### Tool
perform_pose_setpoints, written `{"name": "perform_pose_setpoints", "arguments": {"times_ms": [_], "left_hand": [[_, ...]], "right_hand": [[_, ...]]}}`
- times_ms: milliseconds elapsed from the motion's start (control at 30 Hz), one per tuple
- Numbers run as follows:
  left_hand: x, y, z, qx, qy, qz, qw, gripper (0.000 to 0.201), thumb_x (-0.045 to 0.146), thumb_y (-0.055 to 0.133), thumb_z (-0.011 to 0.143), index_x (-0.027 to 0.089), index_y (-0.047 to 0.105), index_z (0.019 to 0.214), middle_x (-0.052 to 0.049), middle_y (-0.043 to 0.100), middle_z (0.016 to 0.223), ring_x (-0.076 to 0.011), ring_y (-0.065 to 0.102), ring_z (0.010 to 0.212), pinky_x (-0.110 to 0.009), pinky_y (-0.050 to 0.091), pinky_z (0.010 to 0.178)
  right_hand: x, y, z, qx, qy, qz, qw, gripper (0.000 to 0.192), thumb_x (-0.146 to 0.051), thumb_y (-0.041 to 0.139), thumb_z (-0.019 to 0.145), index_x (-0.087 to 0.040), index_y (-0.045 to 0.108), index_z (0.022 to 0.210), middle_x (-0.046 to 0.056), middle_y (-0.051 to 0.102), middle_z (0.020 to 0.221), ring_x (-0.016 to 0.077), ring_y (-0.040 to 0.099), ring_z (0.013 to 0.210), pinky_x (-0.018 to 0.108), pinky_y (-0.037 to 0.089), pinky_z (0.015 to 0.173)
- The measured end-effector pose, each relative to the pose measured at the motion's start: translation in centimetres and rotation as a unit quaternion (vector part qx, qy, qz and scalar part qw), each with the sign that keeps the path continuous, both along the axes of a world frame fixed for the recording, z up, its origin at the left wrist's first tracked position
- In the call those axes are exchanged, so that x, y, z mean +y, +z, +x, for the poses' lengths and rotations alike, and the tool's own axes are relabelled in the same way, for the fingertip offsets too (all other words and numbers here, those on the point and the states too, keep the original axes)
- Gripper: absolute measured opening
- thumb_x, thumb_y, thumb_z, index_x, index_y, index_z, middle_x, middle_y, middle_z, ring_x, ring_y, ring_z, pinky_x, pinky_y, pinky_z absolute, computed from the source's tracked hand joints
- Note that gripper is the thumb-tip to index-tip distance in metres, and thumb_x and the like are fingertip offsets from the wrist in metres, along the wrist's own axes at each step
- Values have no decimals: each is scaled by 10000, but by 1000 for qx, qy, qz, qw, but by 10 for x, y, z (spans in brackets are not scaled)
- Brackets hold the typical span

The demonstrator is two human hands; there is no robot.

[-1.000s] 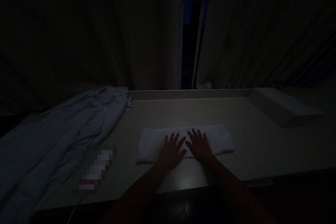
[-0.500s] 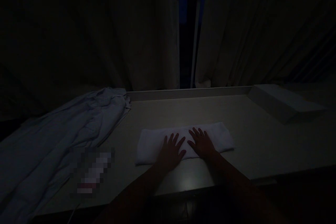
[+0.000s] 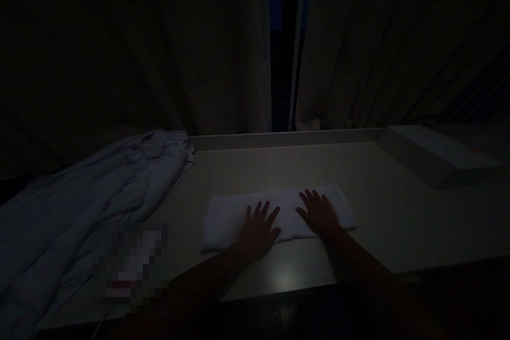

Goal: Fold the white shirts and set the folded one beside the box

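A white folded towel (image 3: 223, 220) lies as a long strip on the pale table (image 3: 279, 164) in a dim room. My left hand (image 3: 257, 231) rests flat on the towel's middle, fingers spread. My right hand (image 3: 319, 212) presses flat on the towel's right part, fingers apart too. Neither hand grips anything. Both forearms reach in from the near table edge.
A rumpled white sheet or garment (image 3: 91, 196) covers the table's left side. A blurred small object (image 3: 127, 263) lies by the near left edge. A white box-like block (image 3: 430, 154) sits at the far right. Curtains (image 3: 179, 53) hang behind, with a window gap between them.
My right hand has slid to the right along the towel, away from my left hand. The left hand has stayed near the middle.
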State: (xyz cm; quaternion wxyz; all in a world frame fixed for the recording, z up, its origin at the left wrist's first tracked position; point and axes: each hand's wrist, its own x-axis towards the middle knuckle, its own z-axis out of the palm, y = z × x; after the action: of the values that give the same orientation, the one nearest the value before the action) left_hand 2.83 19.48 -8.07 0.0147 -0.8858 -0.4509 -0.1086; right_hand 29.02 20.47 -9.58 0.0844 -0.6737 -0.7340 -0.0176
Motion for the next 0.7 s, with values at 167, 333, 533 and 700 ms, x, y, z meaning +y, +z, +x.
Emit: {"name": "perform_pose_setpoints", "arguments": {"times_ms": [167,333,533,700], "left_hand": [[10,3,49,-23,-15,-7,1000,649,623,258,928,293,339,1481,-63,253,1580,-312,146,1465,-597,78,1159],[21,-1,80,-37,55,-64,996,739,676,175,909,235,369,1470,-122,282,1561,-357,202,1444,-651,158,1108],[31,-7,13,1,104,-41,994,731,662,190,919,231,307,1499,-110,235,1579,-336,188,1452,-593,146,1134],[42,-13,-52,37,165,-33,985,751,665,182,918,207,288,1504,-123,245,1575,-330,201,1449,-574,158,1135]], "right_hand": [[-1,2,2,-3,9,6,1000,687,-662,221,939,-286,287,1510,42,246,1575,283,171,1454,512,111,1154],[-1,3,3,-7,11,7,1000,671,-649,229,945,-290,287,1509,38,242,1576,283,181,1451,509,114,1154],[-2,3,2,1,5,5,1000,695,-669,184,939,-282,303,1503,39,254,1573,281,170,1454,511,98,1156],[-1,3,2,2,4,-11,1000,719,-686,162,928,-279,304,1504,43,241,1577,280,161,1457,515,101,1153]]}}
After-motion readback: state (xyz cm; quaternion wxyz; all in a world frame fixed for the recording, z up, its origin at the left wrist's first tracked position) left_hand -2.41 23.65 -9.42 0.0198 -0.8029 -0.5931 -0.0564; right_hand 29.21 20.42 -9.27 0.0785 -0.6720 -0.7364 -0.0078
